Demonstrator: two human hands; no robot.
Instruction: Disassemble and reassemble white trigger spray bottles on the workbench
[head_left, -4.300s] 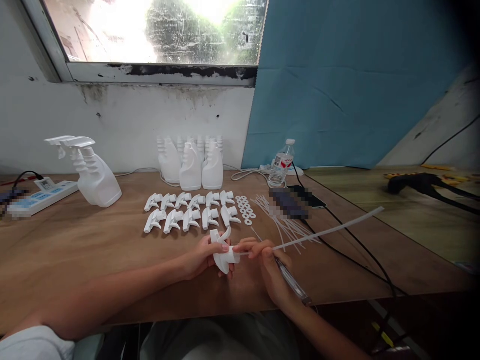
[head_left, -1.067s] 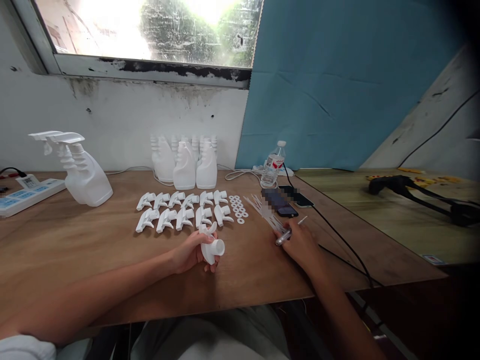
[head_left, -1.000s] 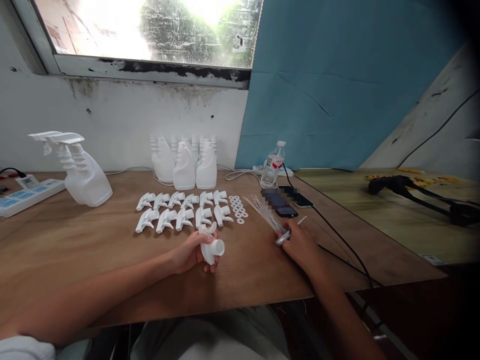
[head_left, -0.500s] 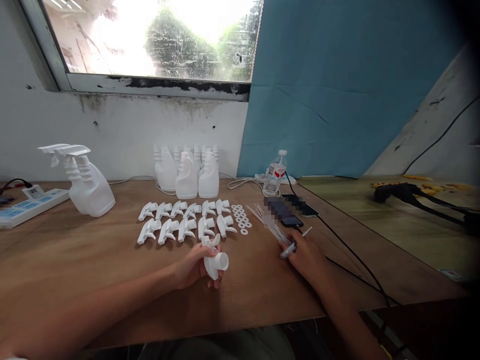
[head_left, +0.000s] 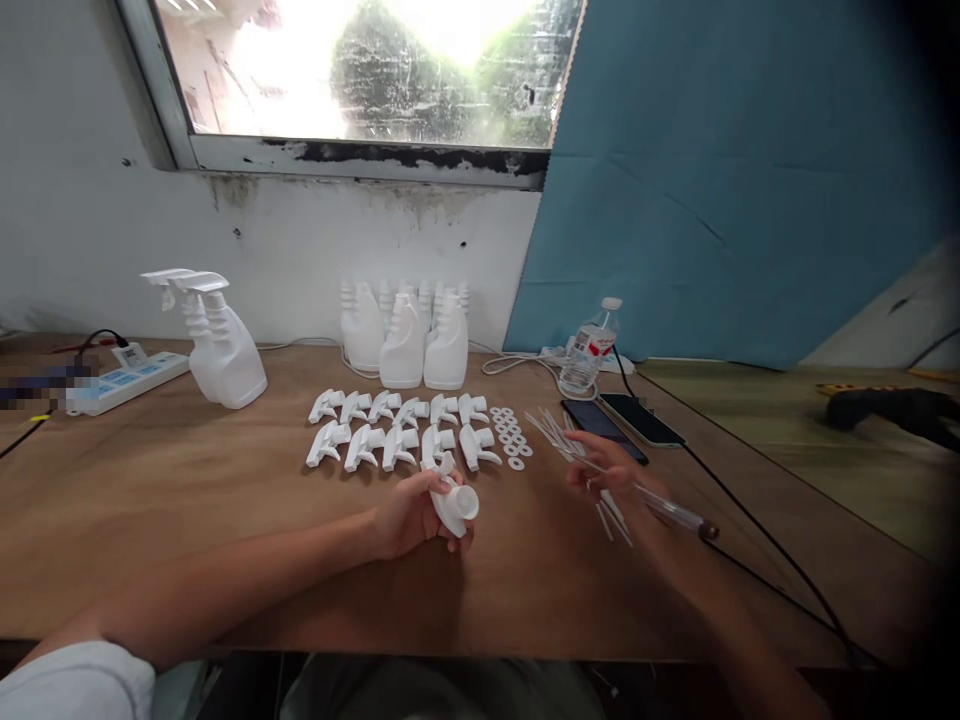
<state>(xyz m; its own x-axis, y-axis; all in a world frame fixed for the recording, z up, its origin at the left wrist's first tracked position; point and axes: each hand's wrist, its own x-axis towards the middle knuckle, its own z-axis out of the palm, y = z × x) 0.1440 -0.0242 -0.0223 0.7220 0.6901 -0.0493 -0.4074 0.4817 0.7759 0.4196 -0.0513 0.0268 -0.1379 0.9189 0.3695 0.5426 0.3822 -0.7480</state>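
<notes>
My left hand grips a white trigger sprayer head, its round screw collar turned to the right. Two rows of similar sprayer heads lie just beyond it, next to a cluster of small white washers. Over a loose bunch of thin white tubes is my right hand, fingers partly spread. A slim tool with a clear handle lies across that hand, its dark end towards the wrist. Whether the fingers also touch a tube is hard to see.
White spray bottles without heads stand by the wall; others with heads are at left, near a power strip. A water bottle, a dark phone, a second phone and a black cable occupy the right.
The view has swung left. My right hand has opened its fingers over the tubes, and the clear-handled tool has turned so its handle points back along the wrist. My left hand keeps the sprayer head.
</notes>
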